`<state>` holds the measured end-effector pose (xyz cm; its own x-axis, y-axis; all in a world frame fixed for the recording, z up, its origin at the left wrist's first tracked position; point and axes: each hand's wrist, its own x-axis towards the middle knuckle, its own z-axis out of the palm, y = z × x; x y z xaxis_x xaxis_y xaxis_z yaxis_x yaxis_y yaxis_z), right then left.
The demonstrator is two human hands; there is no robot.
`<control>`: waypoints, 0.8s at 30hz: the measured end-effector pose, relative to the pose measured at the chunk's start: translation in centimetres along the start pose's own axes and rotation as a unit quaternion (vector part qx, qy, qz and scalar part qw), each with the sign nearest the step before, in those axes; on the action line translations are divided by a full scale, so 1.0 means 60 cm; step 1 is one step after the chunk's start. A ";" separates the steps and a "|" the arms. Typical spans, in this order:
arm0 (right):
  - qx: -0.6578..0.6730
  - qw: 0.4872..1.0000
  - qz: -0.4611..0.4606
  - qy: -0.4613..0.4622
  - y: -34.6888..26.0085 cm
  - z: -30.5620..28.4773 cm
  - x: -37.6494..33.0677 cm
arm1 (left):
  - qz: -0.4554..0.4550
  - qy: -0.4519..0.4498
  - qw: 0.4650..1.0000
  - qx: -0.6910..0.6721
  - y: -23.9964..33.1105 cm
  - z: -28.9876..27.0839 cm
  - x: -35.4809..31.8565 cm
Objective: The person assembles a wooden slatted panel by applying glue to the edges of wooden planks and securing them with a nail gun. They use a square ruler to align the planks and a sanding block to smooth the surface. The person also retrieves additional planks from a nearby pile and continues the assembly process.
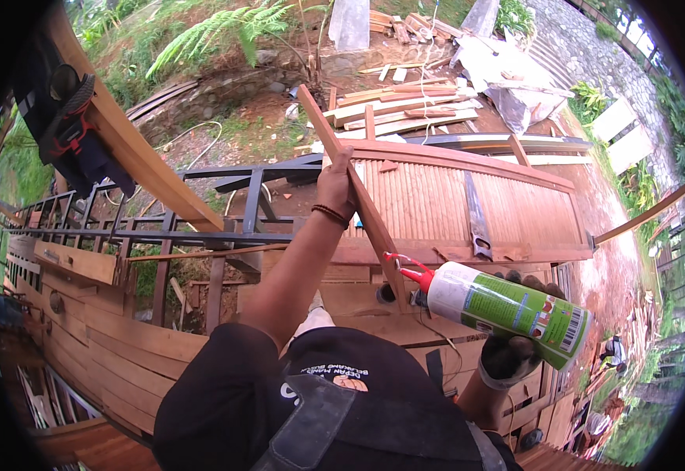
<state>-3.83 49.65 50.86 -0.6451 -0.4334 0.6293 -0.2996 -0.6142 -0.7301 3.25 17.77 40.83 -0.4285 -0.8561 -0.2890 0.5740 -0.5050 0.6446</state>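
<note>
Left hand (336,185) closed round reddish-brown squared wooden strip (374,231), running eleven to five, apparently steadying it. Dark-gloved right hand (513,356) clasped white-green plastic bottle (507,308), four o'clock, red nozzle (419,272) angled stripward.

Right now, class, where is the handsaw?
In the head view, the handsaw lies right of centre across the ribbed wooden panel, just beyond the white-and-green bottle held in the right hand.

Bright daylight washes out the pale sheeting (499,56), and fisheye distortion bends the outer view.
</note>
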 end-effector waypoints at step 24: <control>-0.014 0.999 0.012 0.042 0.011 -0.052 -0.037 | -0.022 -0.002 0.999 -0.045 0.013 -0.016 0.025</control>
<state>-4.76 52.28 48.16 -0.7088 -0.3901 0.5877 -0.3015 -0.5856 -0.7524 3.72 15.98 40.24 -0.4575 -0.8321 -0.3136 0.6143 -0.5507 0.5651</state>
